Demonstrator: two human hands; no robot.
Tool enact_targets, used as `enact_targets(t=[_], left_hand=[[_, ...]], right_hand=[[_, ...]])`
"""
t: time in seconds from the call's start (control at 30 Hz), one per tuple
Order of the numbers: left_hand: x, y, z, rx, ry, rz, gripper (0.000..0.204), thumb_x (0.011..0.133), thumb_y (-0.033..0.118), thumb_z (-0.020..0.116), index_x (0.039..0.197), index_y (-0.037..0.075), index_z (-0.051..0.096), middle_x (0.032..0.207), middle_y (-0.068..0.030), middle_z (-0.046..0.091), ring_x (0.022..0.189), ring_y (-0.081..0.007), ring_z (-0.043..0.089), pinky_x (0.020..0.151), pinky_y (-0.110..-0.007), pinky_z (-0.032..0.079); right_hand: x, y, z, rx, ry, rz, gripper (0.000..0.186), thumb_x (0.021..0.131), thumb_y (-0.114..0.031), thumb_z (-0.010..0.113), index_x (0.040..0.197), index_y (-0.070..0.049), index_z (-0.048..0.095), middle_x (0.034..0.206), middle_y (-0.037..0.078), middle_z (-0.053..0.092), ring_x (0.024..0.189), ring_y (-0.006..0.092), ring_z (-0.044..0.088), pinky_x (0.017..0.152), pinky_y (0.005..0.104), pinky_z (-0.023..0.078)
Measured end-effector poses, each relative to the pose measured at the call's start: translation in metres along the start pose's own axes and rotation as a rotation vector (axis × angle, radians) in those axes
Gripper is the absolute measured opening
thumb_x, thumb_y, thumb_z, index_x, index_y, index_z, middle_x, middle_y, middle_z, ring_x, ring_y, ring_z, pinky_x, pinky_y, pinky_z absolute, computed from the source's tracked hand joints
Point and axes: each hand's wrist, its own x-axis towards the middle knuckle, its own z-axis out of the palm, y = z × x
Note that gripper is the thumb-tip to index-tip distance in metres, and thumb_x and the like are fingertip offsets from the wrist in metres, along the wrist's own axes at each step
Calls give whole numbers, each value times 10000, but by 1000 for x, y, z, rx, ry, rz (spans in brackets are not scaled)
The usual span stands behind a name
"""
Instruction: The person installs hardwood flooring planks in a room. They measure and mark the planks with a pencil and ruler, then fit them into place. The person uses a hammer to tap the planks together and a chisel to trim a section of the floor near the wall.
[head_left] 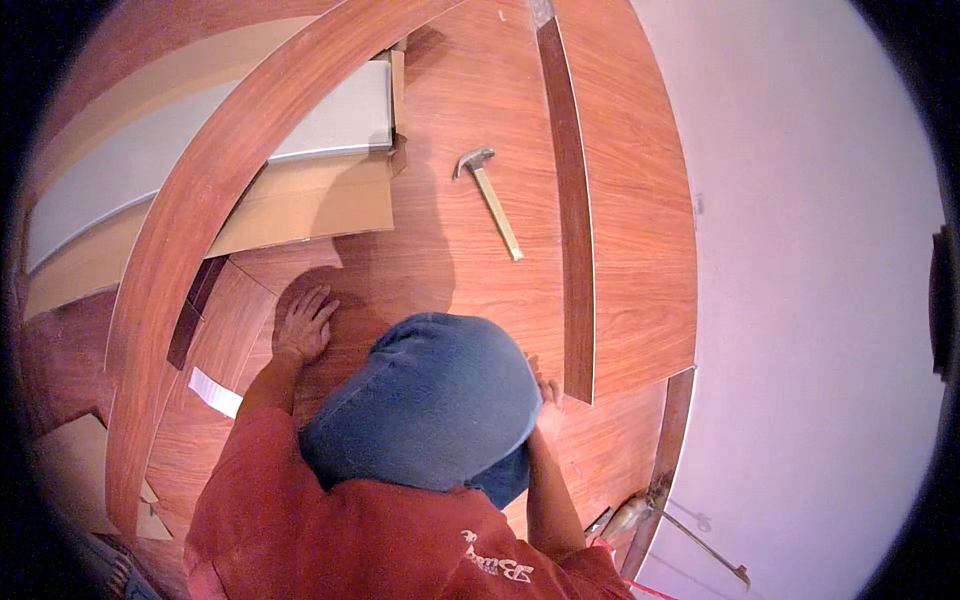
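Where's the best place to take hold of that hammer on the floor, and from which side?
Probably the near half of the handle, from the view's lower side: the hammer lies flat, its slim, straight handle slanting down that way, metal head at the far end.

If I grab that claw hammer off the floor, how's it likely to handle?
The hammer will probably feel head-heavy, with its metallic-looking claw head on a slim handle. That straight handle looks stiff. Rolling seems unlikely, as the head juts out on both sides.
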Motion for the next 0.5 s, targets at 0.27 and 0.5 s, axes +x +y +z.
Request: enact_targets(t=[0.27,0.5], left_hand=[[1,9,2,-234,-86,-197,438,945,218,596,1374,131,629,1573,-117,470,1502,-295,353,1262,-462,244],[124,142,-160,-1044,31,-204,354,1061,228,579,1366,48,599,1300,-95,647,1212,-193,591,1085,-370,449]], right_hand=[[-3,0,-10,24,61,-101,348,985,-321,611,1178,-49,712,1253,155,707,1194,362,641,1047,474,472],[-13,14,-8,117,205,-92,264,970,-254,638,1081,-32,729,1107,223,727,1046,420,682,951,501,525]])
